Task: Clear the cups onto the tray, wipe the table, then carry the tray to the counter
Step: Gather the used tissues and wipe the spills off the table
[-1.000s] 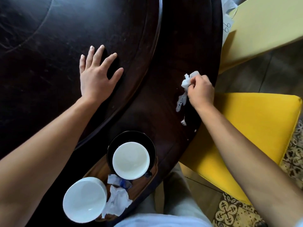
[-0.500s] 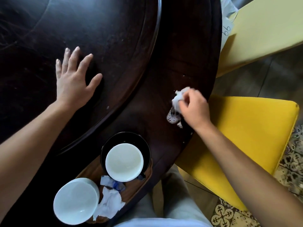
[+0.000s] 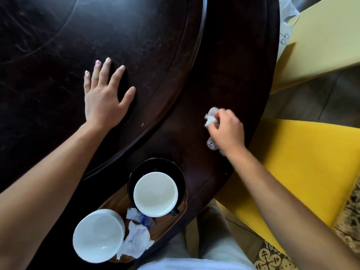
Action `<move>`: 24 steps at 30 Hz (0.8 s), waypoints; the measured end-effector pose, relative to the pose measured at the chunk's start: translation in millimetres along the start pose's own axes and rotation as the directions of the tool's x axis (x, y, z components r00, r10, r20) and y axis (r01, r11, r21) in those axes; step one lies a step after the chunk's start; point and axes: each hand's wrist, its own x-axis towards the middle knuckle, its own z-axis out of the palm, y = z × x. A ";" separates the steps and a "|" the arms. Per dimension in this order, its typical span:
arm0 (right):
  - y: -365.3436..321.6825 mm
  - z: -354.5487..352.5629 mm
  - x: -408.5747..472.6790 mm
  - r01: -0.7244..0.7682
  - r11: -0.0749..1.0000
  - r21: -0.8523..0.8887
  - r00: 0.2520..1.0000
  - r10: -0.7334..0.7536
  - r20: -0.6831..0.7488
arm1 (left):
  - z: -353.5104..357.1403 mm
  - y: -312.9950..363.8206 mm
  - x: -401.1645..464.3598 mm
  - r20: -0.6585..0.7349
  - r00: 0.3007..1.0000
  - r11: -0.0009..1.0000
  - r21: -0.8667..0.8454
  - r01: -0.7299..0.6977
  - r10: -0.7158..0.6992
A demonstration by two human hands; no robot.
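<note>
You wipe the dark round table near its right edge while the cups stand on the tray.

Your right hand (image 3: pixel 227 129) has its fingers curled around a crumpled white tissue (image 3: pixel 210 118) and presses it on the table (image 3: pixel 233 61), close to the right edge. Your left hand (image 3: pixel 103 98) lies flat on the raised inner disc (image 3: pixel 116 32) of the table, fingers straight and spread, holding nothing. The wooden tray (image 3: pixel 171 221) sits at the near edge of the table, in front of your body. On it stand two white cups: one cup (image 3: pixel 155 193) inside a black saucer (image 3: pixel 176 178) at the far end of the tray, the other cup (image 3: pixel 98 235) at the left end. Some crumpled napkins (image 3: pixel 136 238) lie between them on the tray. A yellow chair (image 3: pixel 296 168) stands just beside the right edge of the table.
</note>
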 end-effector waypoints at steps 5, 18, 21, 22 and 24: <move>1.8 1.5 -59.3 0.079 0.995 0.057 0.991 -0.084 0.102 | 0.7 4.7 2.6 0.030 1.000 1.000 0.007 0.003 -0.003; 43.1 -29.7 29.9 -0.173 0.984 -0.030 0.984 0.172 -0.036 | 16.9 61.0 -8.7 0.059 0.972 0.973 0.029 -0.228 0.226; 39.1 -23.6 7.8 -0.167 0.986 -0.025 0.986 0.167 -0.010 | 13.3 63.6 0.9 0.033 0.976 0.974 0.061 -0.218 0.216; 38.0 -20.8 -3.5 -0.163 0.986 -0.015 0.987 0.163 -0.011 | 12.3 64.5 5.1 0.024 0.975 0.972 0.076 -0.221 0.220; 35.9 -15.3 -29.3 -0.139 0.990 0.001 0.990 0.139 -0.008 | 11.4 64.8 10.8 0.000 0.974 0.970 0.085 -0.228 0.228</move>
